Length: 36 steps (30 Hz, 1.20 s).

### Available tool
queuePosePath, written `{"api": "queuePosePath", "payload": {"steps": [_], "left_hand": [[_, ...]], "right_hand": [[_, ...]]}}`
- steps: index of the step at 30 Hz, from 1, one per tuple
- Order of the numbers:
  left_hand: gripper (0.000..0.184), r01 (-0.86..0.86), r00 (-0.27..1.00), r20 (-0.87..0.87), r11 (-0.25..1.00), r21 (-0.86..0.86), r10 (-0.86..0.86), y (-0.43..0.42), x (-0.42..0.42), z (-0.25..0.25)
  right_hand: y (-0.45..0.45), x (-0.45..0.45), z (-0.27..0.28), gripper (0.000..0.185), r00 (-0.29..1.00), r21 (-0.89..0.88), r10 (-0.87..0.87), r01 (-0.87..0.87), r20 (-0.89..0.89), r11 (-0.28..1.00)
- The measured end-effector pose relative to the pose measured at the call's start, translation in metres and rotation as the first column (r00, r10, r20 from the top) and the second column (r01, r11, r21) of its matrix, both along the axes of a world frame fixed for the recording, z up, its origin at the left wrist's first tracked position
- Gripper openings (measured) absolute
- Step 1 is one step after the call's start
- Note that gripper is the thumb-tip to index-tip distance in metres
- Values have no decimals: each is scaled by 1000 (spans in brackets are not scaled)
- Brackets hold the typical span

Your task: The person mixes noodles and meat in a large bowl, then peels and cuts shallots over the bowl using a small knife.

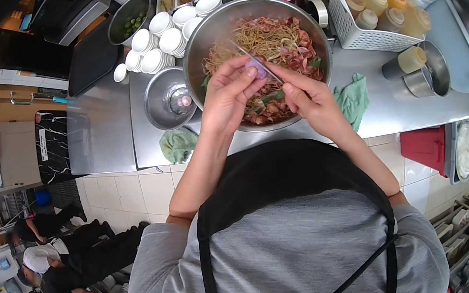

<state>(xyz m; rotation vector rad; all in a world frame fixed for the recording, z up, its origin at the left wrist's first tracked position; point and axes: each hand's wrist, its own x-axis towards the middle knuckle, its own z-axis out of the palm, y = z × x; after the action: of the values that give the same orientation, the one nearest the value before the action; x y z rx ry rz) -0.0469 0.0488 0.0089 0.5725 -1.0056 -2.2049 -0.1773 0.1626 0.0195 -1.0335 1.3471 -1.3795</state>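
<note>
Over a large steel bowl, my left hand pinches a small purple shallot. My right hand grips a knife, its blade lying against the shallot. Its handle is mostly hidden by my fingers. Below both hands, the bowl holds brownish shreds, pinkish-red pieces and some green leaves. Just left of it stands a smaller steel bowl with a couple of pale pink bulbs in it.
Stacked white cups and a pot of green fruit stand at the back left. A white basket of bottles is at right. Green cloths flank the large bowl. Several people are beyond the counter at left.
</note>
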Motion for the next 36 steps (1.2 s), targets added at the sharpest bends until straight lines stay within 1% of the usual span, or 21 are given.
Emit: {"api": "queuePosePath", "payload": {"steps": [2, 4, 10, 12, 16, 18, 22, 24, 28, 30, 31, 33, 36], "left_hand": [[23, 35, 999, 2, 999, 21, -35, 0, 2, 2], [23, 32, 999, -5, 999, 29, -31, 0, 2, 6], [20, 22, 1000, -4, 1000, 12, -22, -2, 2, 3], [19, 20, 1000, -3, 1000, 4, -20, -2, 2, 2], [16, -20, 1000, -10, 1000, 19, 21, 0, -1, 2], [15, -45, 999, -8, 998, 33, 45, 1, -1, 1], [18, -15, 1000, -21, 1000, 25, 15, 1, 0, 1], [20, 6, 1000, -26, 1000, 29, -6, 2, 2, 4], [21, 10, 1000, -24, 999, 47, -9, 1, 3, 7], [21, 5, 1000, -20, 999, 48, -4, 1, 3, 5], [21, 10, 1000, -13, 999, 35, -10, 0, 4, 3], [21, 16, 1000, -6, 1000, 22, -16, -1, 3, 2], [17, 13, 999, -34, 1000, 24, -12, -1, 3, 1]], "right_hand": [[0, -5, -1, 33, 1000, 7, -14, 14, 25, 1000], [0, -12, 0, 34, 998, 15, -29, 28, 49, 1000], [3, -9, 6, 36, 995, 55, 30, -35, 100, 998], [3, -4, 7, 38, 997, -17, 82, -82, 6, 996], [1, -1, 0, 37, 996, -23, 92, -93, -19, 995], [1, -1, -1, 37, 996, -28, 78, -79, -50, 996], [0, -4, -7, 36, 997, -28, 36, -38, -62, 999], [1, -10, 0, 33, 999, 24, -41, 40, 25, 999], [1, -17, 9, 34, 998, 3, -50, 50, 38, 999], [3, -15, 11, 36, 999, 22, 11, -12, 35, 1000], [3, -12, 10, 36, 999, 23, 11, -12, 34, 1000], [4, -5, 5, 38, 998, -8, 68, -68, -11, 998], [2, 0, 6, 38, 996, -34, 91, -91, -18, 995]]}}
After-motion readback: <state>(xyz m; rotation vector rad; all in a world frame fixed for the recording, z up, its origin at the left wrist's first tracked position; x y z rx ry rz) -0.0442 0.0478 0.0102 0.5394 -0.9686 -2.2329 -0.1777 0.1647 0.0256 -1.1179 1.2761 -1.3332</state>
